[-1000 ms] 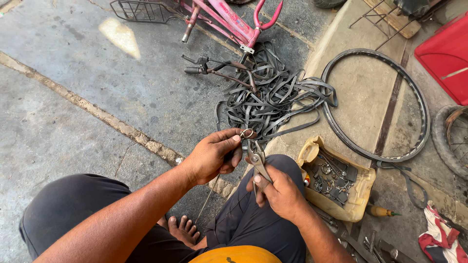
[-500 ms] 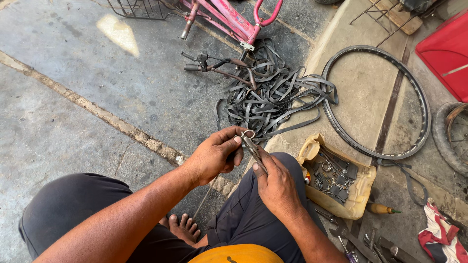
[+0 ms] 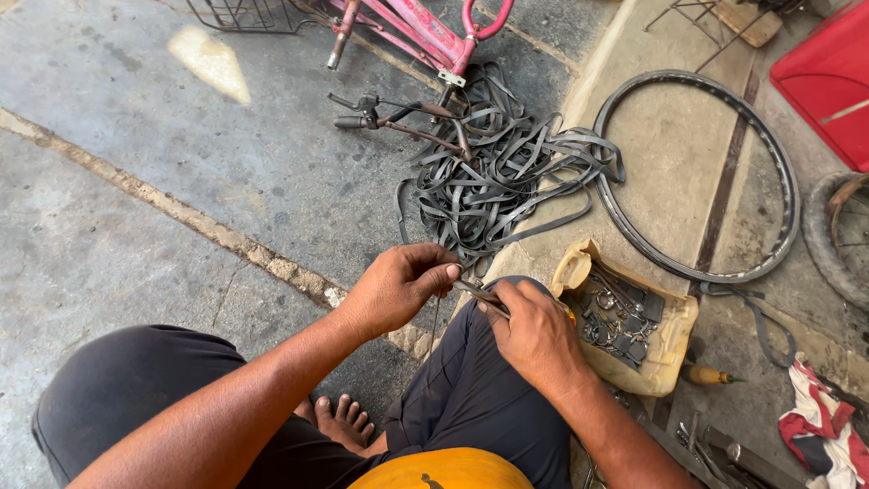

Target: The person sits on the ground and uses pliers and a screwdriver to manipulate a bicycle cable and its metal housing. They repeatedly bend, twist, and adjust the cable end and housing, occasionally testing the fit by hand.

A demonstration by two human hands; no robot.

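Squatting over the concrete floor (image 3: 163, 181), the person works at centre frame just above the right knee, where the left hand (image 3: 398, 288) pinches shut on the upper end of a thin strip (image 3: 436, 317) hanging straight down, and the right hand (image 3: 534, 335) is curled tight around pliers (image 3: 478, 294) whose long axis runs from lower right up to upper left, nose toward the left fingertips. Open floor lies across the left half of the frame, while the right is hemmed in: a tangle of black rubber strips (image 3: 498, 172) just above the hands, a yellowish parts tray (image 3: 670, 344) close beside the right hand, a wheel rim (image 3: 778, 181) further upper right, and a pink bicycle frame (image 3: 407, 27) along the top edge.
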